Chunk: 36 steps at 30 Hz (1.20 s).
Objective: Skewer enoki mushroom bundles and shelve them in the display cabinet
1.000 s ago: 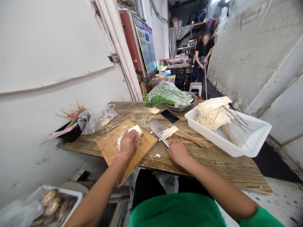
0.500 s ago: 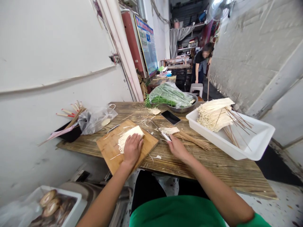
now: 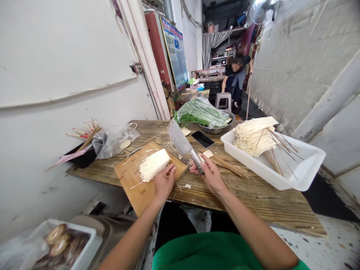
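Observation:
A bunch of pale enoki mushrooms (image 3: 154,165) lies on the wooden cutting board (image 3: 132,195), its cut end towards the upper right. Beside its lower right edge is my left hand (image 3: 164,182), fingers curled together at the tips; anything between them is too small to make out. My right hand (image 3: 212,174) is closed round the handle of a cleaver (image 3: 180,138). The broad blade is raised above the table, pointing up and left. Behind that hand lie thin bamboo skewers (image 3: 232,167) and a trimmed piece of enoki (image 3: 207,154).
At right stands a white tub (image 3: 305,168) with skewered enoki (image 3: 254,137). A phone (image 3: 202,139) lies before a metal bowl of bagged green vegetables (image 3: 201,112). A black container (image 3: 81,159) and plastic bag (image 3: 114,140) sit left. Another person (image 3: 237,75) bends over a stool (image 3: 223,100).
My left hand has slid off the top of the enoki to its lower right side. My right hand has lifted the cleaver, its blade now broadside to view. The other person and stool have shifted left.

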### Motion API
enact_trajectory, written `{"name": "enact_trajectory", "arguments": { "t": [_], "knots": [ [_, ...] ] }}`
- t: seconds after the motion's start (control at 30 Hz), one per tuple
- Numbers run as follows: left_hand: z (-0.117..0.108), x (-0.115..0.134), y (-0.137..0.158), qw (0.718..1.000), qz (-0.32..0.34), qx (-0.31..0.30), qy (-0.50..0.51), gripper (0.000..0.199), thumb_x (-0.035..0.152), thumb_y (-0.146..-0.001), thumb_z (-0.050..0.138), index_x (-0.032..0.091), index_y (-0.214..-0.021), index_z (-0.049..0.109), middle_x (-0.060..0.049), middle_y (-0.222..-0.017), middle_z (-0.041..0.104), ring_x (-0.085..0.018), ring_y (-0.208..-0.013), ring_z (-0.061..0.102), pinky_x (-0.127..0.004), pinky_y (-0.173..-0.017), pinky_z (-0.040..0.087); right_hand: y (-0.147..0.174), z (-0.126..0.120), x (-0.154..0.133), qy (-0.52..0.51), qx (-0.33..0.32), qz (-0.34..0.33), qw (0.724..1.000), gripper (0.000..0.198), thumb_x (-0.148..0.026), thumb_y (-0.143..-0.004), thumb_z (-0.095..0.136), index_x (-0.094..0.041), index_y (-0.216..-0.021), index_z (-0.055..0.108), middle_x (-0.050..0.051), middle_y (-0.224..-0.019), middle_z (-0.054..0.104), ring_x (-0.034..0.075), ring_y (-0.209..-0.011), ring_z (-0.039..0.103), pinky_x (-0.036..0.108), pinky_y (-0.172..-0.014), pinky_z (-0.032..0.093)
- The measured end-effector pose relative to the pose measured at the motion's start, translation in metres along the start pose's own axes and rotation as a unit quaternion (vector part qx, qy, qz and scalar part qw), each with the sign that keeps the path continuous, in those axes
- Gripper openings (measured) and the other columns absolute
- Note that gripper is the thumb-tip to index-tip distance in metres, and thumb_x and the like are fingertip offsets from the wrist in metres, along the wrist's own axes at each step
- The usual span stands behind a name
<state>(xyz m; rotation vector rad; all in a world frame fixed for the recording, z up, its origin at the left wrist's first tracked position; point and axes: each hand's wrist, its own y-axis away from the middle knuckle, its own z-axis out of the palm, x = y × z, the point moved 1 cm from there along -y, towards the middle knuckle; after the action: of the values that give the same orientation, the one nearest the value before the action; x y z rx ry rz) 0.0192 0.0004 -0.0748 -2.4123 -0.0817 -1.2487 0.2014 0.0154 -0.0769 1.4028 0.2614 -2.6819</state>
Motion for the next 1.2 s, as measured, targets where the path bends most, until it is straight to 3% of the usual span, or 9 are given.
{"name": "enact_trajectory", "arguments": {
  "t": [0.07, 0.17, 0.33, 0.5, 0.63, 0.83, 0.93, 1.0, 1.2],
  "knots": [
    [0.017, 0.017, 0.003, 0.963, -0.139, -0.111, 0.205, 0.030, 0.044, -0.076, 0.060, 0.018, -0.089, 0.068, -0.006, -0.084, 0.069, -0.020, -0.084, 0.063, -0.035, -0.077, 0.050, -0.001, 0.005, -0.001, -0.015, 0.001, 0.010, 1.000, 0.067, -0.046, -0.075, 0.057, -0.018, -0.131, 0.033, 0.008, -0.099, 0.064, 0.022, -0.088, 0.063, 0.038, -0.073, 0.053],
    [0.039, 0.042, -0.002, 0.825, -0.245, -0.176, 0.478, 0.032, 0.045, -0.073, 0.064, 0.015, -0.083, 0.065, -0.004, -0.071, 0.064, -0.009, -0.062, 0.058, -0.020, -0.059, 0.049, -0.002, 0.009, 0.004, -0.031, 0.004, 0.026, 0.999, 0.064, -0.048, -0.071, 0.061, -0.019, -0.125, 0.040, 0.008, -0.106, 0.063, 0.023, -0.092, 0.062, 0.037, -0.072, 0.054],
    [0.058, 0.056, -0.021, 0.720, -0.348, -0.169, 0.576, 0.028, 0.035, -0.068, 0.072, 0.012, -0.078, 0.060, 0.002, -0.060, 0.056, 0.001, -0.037, 0.035, -0.009, -0.032, 0.026, -0.002, 0.004, 0.015, 0.012, -0.011, -0.019, 1.000, 0.055, -0.048, -0.077, 0.056, -0.019, -0.123, 0.045, 0.010, -0.133, 0.047, 0.024, -0.113, 0.052, 0.039, -0.087, 0.050],
    [0.065, 0.055, -0.024, 0.762, -0.315, -0.153, 0.544, 0.028, 0.034, -0.065, 0.074, 0.014, -0.069, 0.055, 0.009, -0.045, 0.041, 0.000, -0.030, 0.025, -0.011, -0.028, 0.018, -0.004, -0.003, 0.010, 0.120, -0.045, -0.109, 0.986, 0.063, -0.043, -0.084, 0.049, -0.018, -0.138, 0.028, 0.012, -0.143, 0.032, 0.021, -0.130, 0.032, 0.040, -0.108, 0.027],
    [0.065, 0.050, -0.021, 0.854, -0.244, -0.112, 0.445, 0.021, 0.032, -0.069, 0.069, 0.016, -0.076, 0.059, -0.001, -0.067, 0.062, -0.007, -0.046, 0.051, -0.018, -0.042, 0.040, -0.011, -0.013, -0.007, 0.213, -0.042, -0.134, 0.967, 0.068, -0.038, -0.085, 0.045, -0.017, -0.142, 0.016, 0.011, -0.148, 0.019, 0.020, -0.134, 0.023, 0.039, -0.108, 0.025],
    [0.039, 0.038, -0.018, 0.992, -0.055, -0.105, 0.042, 0.022, 0.032, -0.061, 0.075, 0.019, -0.076, 0.067, -0.004, -0.061, 0.063, -0.020, -0.063, 0.060, -0.028, -0.058, 0.042, -0.009, -0.020, -0.035, 0.118, -0.063, -0.099, 0.986, 0.088, -0.030, -0.075, 0.054, -0.033, -0.141, -0.003, 0.010, -0.143, 0.030, 0.018, -0.092, 0.060, 0.033, -0.070, 0.052],
    [0.016, 0.029, -0.016, 0.969, 0.112, -0.044, -0.218, 0.022, 0.039, -0.079, 0.056, 0.020, -0.077, 0.066, -0.008, -0.070, 0.065, -0.024, -0.073, 0.060, -0.035, -0.069, 0.043, -0.007, -0.009, -0.033, 0.073, -0.073, 0.007, 0.995, 0.066, -0.029, -0.069, 0.058, -0.024, -0.130, 0.031, 0.007, -0.103, 0.059, 0.011, -0.057, 0.057, 0.022, -0.046, 0.044],
    [0.002, 0.016, -0.020, 0.943, 0.169, 0.009, -0.288, 0.031, 0.037, -0.086, 0.043, 0.018, -0.082, 0.066, -0.011, -0.081, 0.067, -0.026, -0.082, 0.059, -0.040, -0.077, 0.043, -0.008, 0.000, -0.024, 0.068, -0.075, 0.080, 0.992, 0.037, -0.034, -0.072, 0.056, -0.018, -0.104, 0.048, -0.001, -0.073, 0.057, 0.007, -0.043, 0.047, 0.018, -0.037, 0.035],
    [-0.012, -0.042, -0.049, 0.922, 0.229, 0.029, -0.312, 0.034, 0.035, -0.087, 0.042, 0.013, -0.096, 0.065, -0.014, -0.106, 0.065, -0.026, -0.100, 0.058, -0.041, -0.091, 0.043, -0.012, 0.010, 0.013, 0.221, -0.059, 0.048, 0.972, 0.020, -0.034, -0.078, 0.053, -0.020, -0.070, 0.041, -0.006, -0.053, 0.049, 0.008, -0.043, 0.049, 0.019, -0.042, 0.038]
  ]
}}
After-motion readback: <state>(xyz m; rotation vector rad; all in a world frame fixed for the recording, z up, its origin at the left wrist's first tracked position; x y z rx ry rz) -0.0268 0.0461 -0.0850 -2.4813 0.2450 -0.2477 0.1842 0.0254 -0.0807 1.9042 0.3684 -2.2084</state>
